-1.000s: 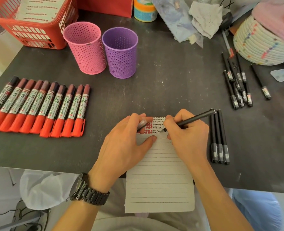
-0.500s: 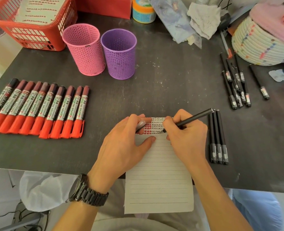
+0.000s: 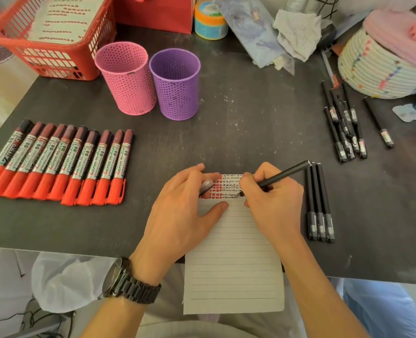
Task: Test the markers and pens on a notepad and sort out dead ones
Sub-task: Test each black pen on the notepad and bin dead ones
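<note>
One head-worn camera looks steeply down and forward, close above the right grip (image 3: pixel 272 206). The worktop (image 3: pixel 250 132) stretches away beyond that grip.

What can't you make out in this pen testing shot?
1. Head view: whether the slim black pen is marking the lined paper notepad; its tip is too small, and the right hand covers the paper beside it.
2. Head view: what the small grey object in the left hand is; the fingers hide most of it.
3. Head view: the bottoms of the pink perforated cup and the purple perforated cup; their own walls hide them.
</note>
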